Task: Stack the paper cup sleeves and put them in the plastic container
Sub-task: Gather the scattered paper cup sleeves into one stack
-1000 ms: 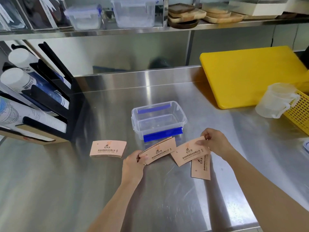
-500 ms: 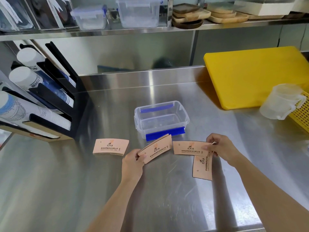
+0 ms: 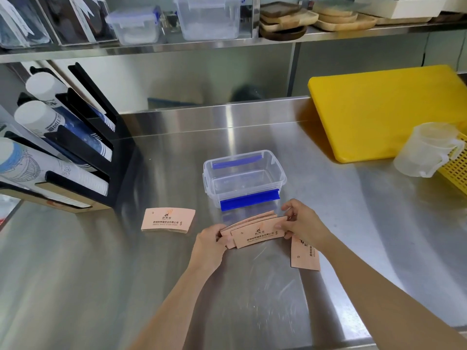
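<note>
A stack of pink paper cup sleeves [image 3: 255,231] is held just above the steel counter, in front of the clear plastic container [image 3: 243,179] with blue clips, which is open and holds nothing. My left hand [image 3: 211,242] grips the stack's left end. My right hand [image 3: 300,224] pinches its right end, laying the top sleeve onto it. Another small pile of sleeves [image 3: 168,220] lies flat to the left. One single sleeve [image 3: 305,253] lies under my right wrist, turned on end.
A black cup dispenser rack [image 3: 75,157] with paper cups stands at the left. A yellow cutting board [image 3: 386,109] leans at the back right, with a plastic measuring jug [image 3: 427,152] and a yellow basket [image 3: 457,170] near it. Shelf above holds containers and wooden trays.
My right hand has carried its sleeve leftward onto the stack in my left hand. Both hands now hold the same stack.
</note>
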`<state>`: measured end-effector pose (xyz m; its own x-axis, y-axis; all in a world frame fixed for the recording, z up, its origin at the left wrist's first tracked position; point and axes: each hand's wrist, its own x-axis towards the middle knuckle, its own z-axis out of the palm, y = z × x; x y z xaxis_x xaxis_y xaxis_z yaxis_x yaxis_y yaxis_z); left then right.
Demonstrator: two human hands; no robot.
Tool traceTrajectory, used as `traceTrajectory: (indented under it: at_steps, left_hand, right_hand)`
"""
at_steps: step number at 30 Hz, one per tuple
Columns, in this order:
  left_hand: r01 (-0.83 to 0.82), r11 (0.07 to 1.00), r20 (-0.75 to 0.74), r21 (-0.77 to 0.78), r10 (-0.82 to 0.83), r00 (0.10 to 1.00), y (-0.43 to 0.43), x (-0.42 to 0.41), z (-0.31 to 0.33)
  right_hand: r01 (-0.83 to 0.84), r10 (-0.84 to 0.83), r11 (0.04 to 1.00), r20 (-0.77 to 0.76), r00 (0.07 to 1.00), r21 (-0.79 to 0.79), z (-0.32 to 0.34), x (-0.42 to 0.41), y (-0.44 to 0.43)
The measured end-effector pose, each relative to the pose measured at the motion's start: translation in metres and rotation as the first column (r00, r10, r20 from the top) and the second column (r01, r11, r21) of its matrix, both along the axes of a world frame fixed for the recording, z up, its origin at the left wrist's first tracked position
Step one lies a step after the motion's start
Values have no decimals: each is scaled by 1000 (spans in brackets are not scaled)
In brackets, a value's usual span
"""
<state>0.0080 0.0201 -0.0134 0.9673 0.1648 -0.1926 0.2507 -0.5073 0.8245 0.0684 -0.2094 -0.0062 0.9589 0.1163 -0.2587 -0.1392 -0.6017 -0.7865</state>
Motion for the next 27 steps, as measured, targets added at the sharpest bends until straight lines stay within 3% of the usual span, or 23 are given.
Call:
traceTrajectory:
  at_steps: [5, 9, 13, 19, 23, 27]
  left_hand:
    - [108, 993, -42, -37, -110, 993, 2, -2, 0]
    - [173, 984, -44, -44, -175, 984, -1, -5, -1]
    - [109, 993, -1, -35, -109, 994, -5, -4, -1]
    - [-32, 999, 55, 40, 29, 998, -4, -3, -2]
    - [-72, 997, 63, 33, 69, 996, -3, -5, -2]
    - [-84, 996, 56, 15, 83, 995, -5, -5, -2]
  right_hand:
    - [-104, 104, 994, -9, 995, 13, -2, 0, 4]
    - [-95, 96, 995, 14, 995, -38, -1, 0, 5]
    - [-106, 124, 981, 103, 987, -159, -4, 2, 6]
    - [-58, 64, 987, 35, 997, -153, -1, 3, -11]
    - [-193, 152, 892, -129, 980, -408, 0, 3, -32]
    - [-265, 244, 783, -114, 963, -563, -4, 1, -39]
